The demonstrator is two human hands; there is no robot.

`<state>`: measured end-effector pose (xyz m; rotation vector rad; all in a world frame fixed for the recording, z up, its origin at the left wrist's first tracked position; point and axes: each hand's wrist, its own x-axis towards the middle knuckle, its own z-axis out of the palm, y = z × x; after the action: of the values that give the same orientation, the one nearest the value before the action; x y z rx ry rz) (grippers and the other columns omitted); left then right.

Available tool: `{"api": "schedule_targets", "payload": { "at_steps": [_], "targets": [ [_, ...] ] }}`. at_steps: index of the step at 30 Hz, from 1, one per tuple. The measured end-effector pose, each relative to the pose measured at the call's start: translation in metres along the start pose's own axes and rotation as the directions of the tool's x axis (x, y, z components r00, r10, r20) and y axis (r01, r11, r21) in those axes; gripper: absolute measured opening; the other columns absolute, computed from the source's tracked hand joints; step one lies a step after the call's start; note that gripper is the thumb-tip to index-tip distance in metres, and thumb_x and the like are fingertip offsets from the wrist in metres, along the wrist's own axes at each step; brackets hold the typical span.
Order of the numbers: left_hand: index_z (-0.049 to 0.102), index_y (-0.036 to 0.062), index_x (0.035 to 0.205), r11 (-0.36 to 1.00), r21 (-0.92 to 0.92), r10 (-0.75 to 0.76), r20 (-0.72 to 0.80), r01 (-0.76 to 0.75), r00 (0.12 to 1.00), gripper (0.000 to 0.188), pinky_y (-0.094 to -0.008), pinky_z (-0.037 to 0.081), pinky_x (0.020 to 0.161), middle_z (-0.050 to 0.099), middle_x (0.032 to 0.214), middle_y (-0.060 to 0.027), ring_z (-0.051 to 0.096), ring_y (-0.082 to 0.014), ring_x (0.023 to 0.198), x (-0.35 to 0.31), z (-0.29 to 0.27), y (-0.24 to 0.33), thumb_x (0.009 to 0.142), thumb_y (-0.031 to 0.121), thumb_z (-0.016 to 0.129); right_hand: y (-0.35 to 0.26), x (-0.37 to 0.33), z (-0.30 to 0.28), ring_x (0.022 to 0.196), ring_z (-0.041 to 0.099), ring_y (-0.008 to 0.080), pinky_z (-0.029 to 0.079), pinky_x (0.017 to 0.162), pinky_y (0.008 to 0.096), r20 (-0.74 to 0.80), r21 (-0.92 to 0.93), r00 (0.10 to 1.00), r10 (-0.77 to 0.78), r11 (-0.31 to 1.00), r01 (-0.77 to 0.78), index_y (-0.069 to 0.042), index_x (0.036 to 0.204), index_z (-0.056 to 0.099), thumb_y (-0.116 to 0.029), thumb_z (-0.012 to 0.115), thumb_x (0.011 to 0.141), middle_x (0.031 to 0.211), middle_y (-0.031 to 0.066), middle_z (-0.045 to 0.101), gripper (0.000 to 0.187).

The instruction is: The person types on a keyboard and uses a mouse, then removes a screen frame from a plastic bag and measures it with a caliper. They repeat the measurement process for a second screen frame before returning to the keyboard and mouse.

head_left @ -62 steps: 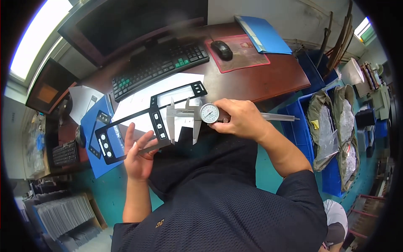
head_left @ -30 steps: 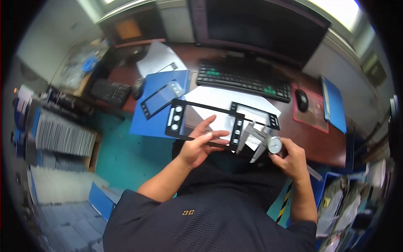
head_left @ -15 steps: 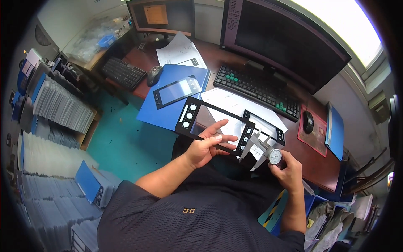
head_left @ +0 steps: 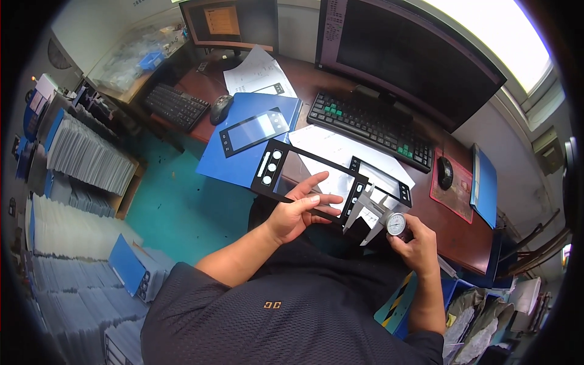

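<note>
Grip, left hand [head_left: 292,218]: thumb and fingers grasp the black-bordered clear panel [head_left: 272,164] at its lower long edge, several fingers extended across the window. Grip, right hand [head_left: 417,244]: wrapped around the dial caliper [head_left: 395,224], jaws parted at the panel's right end; contact cannot be confirmed. Panel position: between the hands, near the front edge of the desk [head_left: 453,238]. Caution: the one-edge hold may let the panel tip or slip; a drifting caliper may scratch its border; spread fingertips may smudge the window

Shirt [head_left: 304,322]: black, dimpled knit | sleeves [head_left: 182,289]: short | chest emblem [head_left: 272,305]: gold | left hand [head_left: 291,219], right hand [head_left: 418,244]: bare
</note>
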<state>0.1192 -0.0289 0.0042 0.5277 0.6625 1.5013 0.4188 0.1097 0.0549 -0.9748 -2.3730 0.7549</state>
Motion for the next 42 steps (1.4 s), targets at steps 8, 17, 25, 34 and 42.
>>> {"api": "schedule_targets", "payload": {
  "at_steps": [8,17,25,34,42],
  "targets": [
    [0.028,0.0123,0.162,1.0,-0.029,0.009,0.007,-0.009,1.0,0.061,-0.0409,0.059,0.095,0.064,0.134,-0.0248,0.07,-0.0321,0.116,0.0,0.002,0.001,0.104,0.011,0.048,0.005,0.002,-0.001,0.072,0.069,0.029,0.056,0.067,0.0364,-0.016,-0.017,0.998,-0.061,0.998,0.061,-0.001,0.111,0.068,-0.017,0.083,0.074,0.087,0.015,0.07,0.043],
    [0.027,0.0129,0.162,0.996,0.016,0.094,-0.021,-0.093,0.995,0.062,-0.0422,0.059,0.096,0.062,0.135,-0.0295,0.07,-0.0357,0.116,-0.007,0.01,0.015,0.103,0.01,0.046,-0.002,0.015,-0.013,0.077,0.067,0.0223,0.054,0.07,0.0315,-0.027,0.007,0.978,-0.206,0.978,0.206,0.002,0.122,0.067,-0.012,0.08,0.081,0.092,0.0139,0.07,0.045],
    [0.02,0.0105,0.163,0.987,-0.003,0.163,0.035,-0.163,0.986,0.066,-0.0466,0.057,0.099,0.061,0.135,-0.0304,0.068,-0.0393,0.117,-0.016,0.015,0.021,0.102,0.011,0.044,-0.015,0.025,-0.02,0.075,0.071,0.0238,0.056,0.069,0.0333,-0.084,0.019,0.966,-0.245,0.969,0.248,0.0,0.126,0.066,-0.015,0.082,0.081,0.093,0.0153,0.072,0.05],
    [0.025,0.0136,0.162,0.975,0.007,0.22,0.071,-0.221,0.973,0.063,-0.0508,0.054,0.103,0.059,0.137,-0.0325,0.067,-0.0417,0.119,-0.02,0.014,0.027,0.102,0.011,0.044,-0.028,0.033,-0.024,0.075,0.072,0.0278,0.057,0.068,0.0352,-0.043,-0.025,0.951,-0.306,0.952,0.306,-0.006,0.129,0.067,-0.018,0.084,0.079,0.091,0.0148,0.072,0.054],
    [0.025,0.0135,0.162,0.978,-0.011,0.21,0.093,-0.21,0.973,0.064,-0.0511,0.052,0.105,0.061,0.135,-0.0326,0.067,-0.0415,0.118,-0.022,0.015,0.024,0.102,0.01,0.045,-0.034,0.036,-0.021,0.063,0.066,0.0254,0.054,0.059,0.0371,0.004,-0.213,0.904,-0.428,0.883,0.418,-0.01,0.113,0.071,-0.021,0.082,0.07,0.072,0.0068,0.063,0.046]
  ]
}}
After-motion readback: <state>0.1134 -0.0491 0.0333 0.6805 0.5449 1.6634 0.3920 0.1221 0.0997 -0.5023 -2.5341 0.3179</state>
